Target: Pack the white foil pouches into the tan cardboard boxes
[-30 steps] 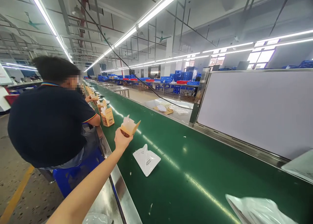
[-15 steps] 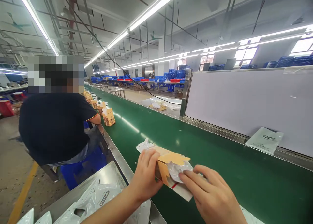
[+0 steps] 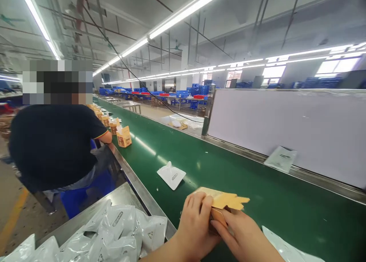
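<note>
My left hand (image 3: 198, 220) is wrapped round a yellow-and-brown cardboard box (image 3: 221, 198), which lies tilted on its side above the green belt. Its toothed flaps point right. My right hand (image 3: 240, 227) has its fingers at the open end, partly inside, bent together; whatever they hold there is hidden. Just beyond the box, a small white pouch (image 3: 172, 176) with a dark label lies on the belt. Several shiny white pouches (image 3: 114, 231) are heaped on the metal side table at lower left, beside my left forearm.
The green conveyor belt (image 3: 160, 140) runs away to the far left, with several open boxes (image 3: 124, 137) along its left edge. A co-worker (image 3: 54, 147) sits at left. A white panel (image 3: 283, 128) borders the right, a pouch (image 3: 281, 158) leaning at its foot. More white pouches (image 3: 286, 246) lie lower right.
My right fingers have moved into the box's open end, and the clear-wrapped item seen there is out of sight. The box has shifted right and down, uncovering the pouch on the belt.
</note>
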{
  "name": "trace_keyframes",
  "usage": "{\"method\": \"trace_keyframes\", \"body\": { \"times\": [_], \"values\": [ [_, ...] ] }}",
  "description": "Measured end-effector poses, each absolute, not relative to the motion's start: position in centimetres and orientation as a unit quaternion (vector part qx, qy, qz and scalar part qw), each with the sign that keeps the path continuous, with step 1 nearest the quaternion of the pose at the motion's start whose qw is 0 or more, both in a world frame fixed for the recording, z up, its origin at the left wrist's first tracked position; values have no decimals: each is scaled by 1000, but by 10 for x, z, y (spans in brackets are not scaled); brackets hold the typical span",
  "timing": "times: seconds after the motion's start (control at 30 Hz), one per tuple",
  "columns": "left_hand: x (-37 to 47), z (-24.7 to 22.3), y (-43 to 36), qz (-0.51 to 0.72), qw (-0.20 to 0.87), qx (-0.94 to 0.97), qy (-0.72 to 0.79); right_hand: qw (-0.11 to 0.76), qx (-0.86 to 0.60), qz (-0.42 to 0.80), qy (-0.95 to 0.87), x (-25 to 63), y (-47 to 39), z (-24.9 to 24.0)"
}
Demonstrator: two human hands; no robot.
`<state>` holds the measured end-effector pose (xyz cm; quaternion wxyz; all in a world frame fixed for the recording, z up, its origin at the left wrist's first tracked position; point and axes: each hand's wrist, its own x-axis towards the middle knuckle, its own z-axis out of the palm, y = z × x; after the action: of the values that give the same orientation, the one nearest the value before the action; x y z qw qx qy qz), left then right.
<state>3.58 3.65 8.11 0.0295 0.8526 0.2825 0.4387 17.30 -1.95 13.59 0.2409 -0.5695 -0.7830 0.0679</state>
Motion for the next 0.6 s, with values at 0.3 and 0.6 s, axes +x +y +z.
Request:
{"method": "trace_keyframes", "body": {
  "times": [0.3,0.6],
  "values": [
    [-1,84,25,268,201,860,385,273,-642,-357,-622,267,-97,167],
    [-11,79,13,287,273,808,435,208,-814,-342,-422,441,-224,110]
  ]
}}
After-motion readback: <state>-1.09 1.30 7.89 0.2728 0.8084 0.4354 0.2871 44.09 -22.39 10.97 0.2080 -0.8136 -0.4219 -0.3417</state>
